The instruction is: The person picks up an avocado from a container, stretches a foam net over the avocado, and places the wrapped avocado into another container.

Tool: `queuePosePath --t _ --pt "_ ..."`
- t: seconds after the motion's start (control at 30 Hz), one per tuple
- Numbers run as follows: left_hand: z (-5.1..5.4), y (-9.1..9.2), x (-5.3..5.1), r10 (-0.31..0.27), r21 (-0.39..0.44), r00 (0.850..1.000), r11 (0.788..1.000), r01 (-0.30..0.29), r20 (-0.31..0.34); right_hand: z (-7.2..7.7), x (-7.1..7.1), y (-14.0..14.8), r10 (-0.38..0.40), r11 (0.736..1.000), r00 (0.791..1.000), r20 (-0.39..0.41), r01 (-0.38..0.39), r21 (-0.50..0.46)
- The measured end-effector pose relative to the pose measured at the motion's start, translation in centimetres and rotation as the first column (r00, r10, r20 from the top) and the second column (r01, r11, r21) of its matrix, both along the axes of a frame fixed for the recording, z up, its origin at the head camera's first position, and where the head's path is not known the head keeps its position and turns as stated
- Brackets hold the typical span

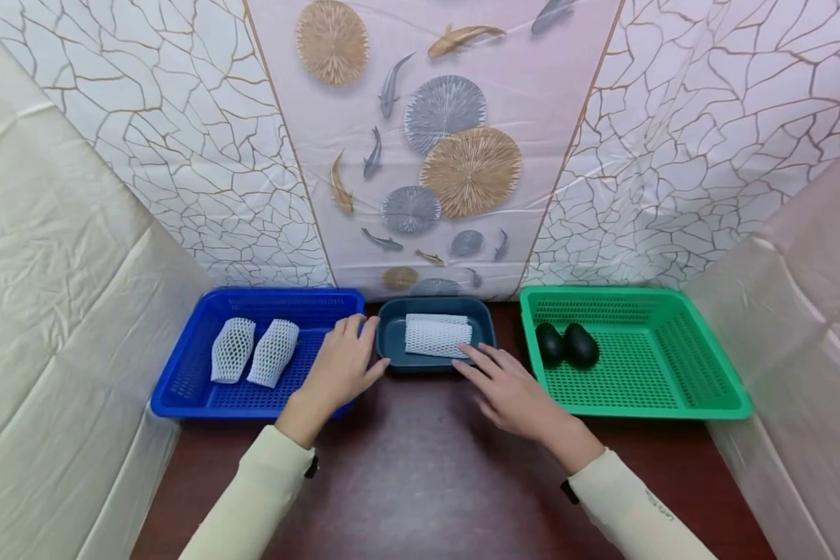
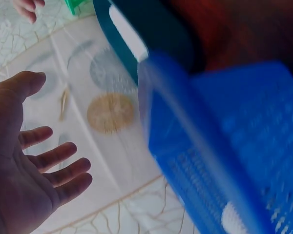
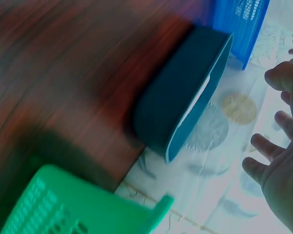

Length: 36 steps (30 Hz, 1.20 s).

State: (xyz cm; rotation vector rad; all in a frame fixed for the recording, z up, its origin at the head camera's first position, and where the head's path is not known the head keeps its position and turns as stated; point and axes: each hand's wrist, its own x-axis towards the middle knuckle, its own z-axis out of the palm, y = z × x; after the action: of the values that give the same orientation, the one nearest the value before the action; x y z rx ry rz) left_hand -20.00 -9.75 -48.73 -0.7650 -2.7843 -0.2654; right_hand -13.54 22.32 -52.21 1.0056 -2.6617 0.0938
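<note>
My left hand (image 1: 341,363) hovers with spread fingers by the right rim of the blue basket (image 1: 175,389); its palm is bare in the left wrist view. My right hand (image 1: 507,389) reaches toward the dark teal tray (image 1: 390,359), fingers loosely extended and holding nothing. White foam net sleeves (image 1: 437,334) lie flat in that tray. Two objects in white foam nets (image 1: 233,350) (image 1: 274,353) rest in the blue basket. In the green basket (image 1: 731,397) sit two dark egg-shaped fruits (image 1: 550,344) (image 1: 581,347), side by side at its left; their exact kind cannot be told.
The tray stands between the two baskets at the back of a dark brown table (image 1: 413,482). Behind them hangs a patterned cloth (image 1: 462,257) with fish and round leaves. Pale cloth walls (image 1: 63,311) enclose the left and right sides.
</note>
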Motion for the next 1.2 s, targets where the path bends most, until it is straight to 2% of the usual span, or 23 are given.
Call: queuePosePath --t 0.1,0.27,0.47,0.73,0.87,0.97,1.03,1.2 --pt "-1.0 1.0 0.2 -0.017 -0.016 1.0 1.0 0.017 0.004 0.3 -0.1 1.3 0.0 1.0 1.0 -0.013 0.0 -0.005" --pt "-2.7 2.6 0.4 -0.047 -0.061 0.999 0.997 0.048 0.02 0.8 -0.1 3.4 -0.036 0.999 0.999 0.01 0.036 -0.002" --pt "-4.7 4.4 0.4 -0.062 -0.153 0.998 0.986 0.065 0.027 1.5 -0.4 5.8 -0.067 0.998 0.998 0.013 0.067 0.011" --pt "-7.3 5.6 0.0 -0.073 -0.187 0.995 0.979 0.084 0.068 1.7 -1.3 8.8 -0.078 0.997 0.997 -0.01 0.078 0.019" --pt "-8.2 5.8 -0.3 -0.074 -0.194 0.995 0.977 0.086 0.065 1.9 -1.7 10.0 -0.101 0.995 0.994 0.041 0.101 0.016" --pt "-8.7 5.9 -0.4 -0.08 -0.186 0.996 0.979 0.088 0.049 2.1 -2.0 10.7 -0.124 0.992 0.986 0.109 0.124 0.008" --pt "-9.0 5.9 -0.4 -0.084 -0.174 0.996 0.981 0.088 0.029 2.3 -2.2 11.2 -0.146 0.989 0.977 0.157 0.147 0.007" --pt "-9.4 6.0 -0.4 -0.096 -0.171 0.995 0.981 0.09 -0.028 2.9 -2.7 12.7 -0.218 0.974 0.935 0.279 0.226 0.003"
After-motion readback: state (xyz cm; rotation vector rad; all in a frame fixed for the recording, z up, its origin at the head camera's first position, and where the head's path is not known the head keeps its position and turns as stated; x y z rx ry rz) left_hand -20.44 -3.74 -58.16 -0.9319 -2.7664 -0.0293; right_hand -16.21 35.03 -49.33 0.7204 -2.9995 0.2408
